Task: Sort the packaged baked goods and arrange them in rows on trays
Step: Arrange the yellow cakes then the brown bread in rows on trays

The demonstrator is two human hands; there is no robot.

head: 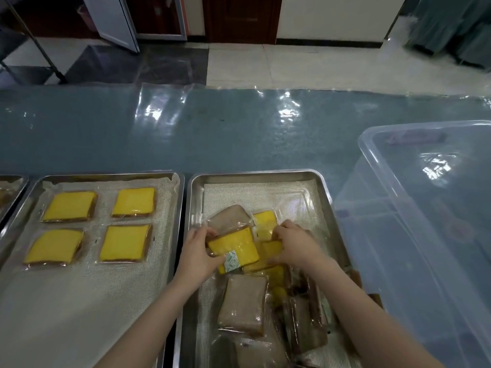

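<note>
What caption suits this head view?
Left hand grips a labelled yellow packet, right hand a second packet, in the mixed tray; four yellow packets sit in rows beside it.

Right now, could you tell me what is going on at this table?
A person is sorting wrapped cakes. In the jumbled pile on the right tray, the left hand grips a yellow packet while the right hand curls around a second yellow packet beside it. The left tray already holds four yellow packets in two rows. A clear tub sits at the right.
</note>
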